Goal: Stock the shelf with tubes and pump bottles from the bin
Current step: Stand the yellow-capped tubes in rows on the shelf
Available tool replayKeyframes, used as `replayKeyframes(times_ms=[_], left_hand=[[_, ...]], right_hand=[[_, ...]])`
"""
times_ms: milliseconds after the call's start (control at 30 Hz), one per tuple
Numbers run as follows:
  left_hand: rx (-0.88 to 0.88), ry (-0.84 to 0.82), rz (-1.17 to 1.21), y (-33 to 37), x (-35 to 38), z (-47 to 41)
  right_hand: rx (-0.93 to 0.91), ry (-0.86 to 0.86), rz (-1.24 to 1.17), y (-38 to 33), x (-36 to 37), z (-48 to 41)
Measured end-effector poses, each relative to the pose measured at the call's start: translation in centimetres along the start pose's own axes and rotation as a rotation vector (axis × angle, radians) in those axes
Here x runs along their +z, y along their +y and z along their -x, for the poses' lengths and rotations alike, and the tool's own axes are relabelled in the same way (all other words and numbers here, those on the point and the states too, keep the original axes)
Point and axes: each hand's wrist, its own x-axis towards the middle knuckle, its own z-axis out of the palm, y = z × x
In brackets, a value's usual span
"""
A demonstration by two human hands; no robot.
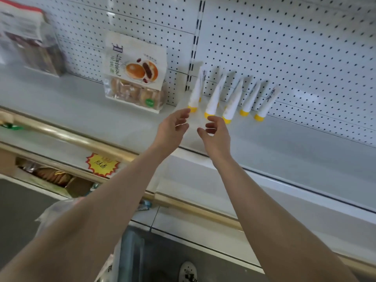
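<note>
Both hands are up at the shelf (284, 151). The left hand (174, 128) is loosely curled and holds nothing, its fingertips right by the yellow cap of the leftmost tube (195, 92). The right hand (216, 134) is just as loose and empty, under the second tube (215, 97). Five white tubes (233, 99) stand cap-down in a row, leaning on the pegboard (295, 47). A bag of pastries (135, 74) stands to their left.
</note>
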Motion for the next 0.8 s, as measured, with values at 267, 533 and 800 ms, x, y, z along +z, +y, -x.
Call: replayKeyframes(times_ms=[267, 533, 800], left_hand=[[-0.06, 0.095, -0.08, -3.3, -9.7, 6.9], [-0.155, 0.228, -0.133, -8.4, -19.4, 14.6], [-0.397, 0.279, -0.214, -14.8, -25.3, 22.8]], right_hand=[[-0.072, -0.166, -0.012, -2.0, 8.2, 7.6], [-0.075, -0.372, -0.008, -2.4, 17.4, 15.9], [0.007, -0.606, 0.019, 0.0, 24.9, 22.8]])
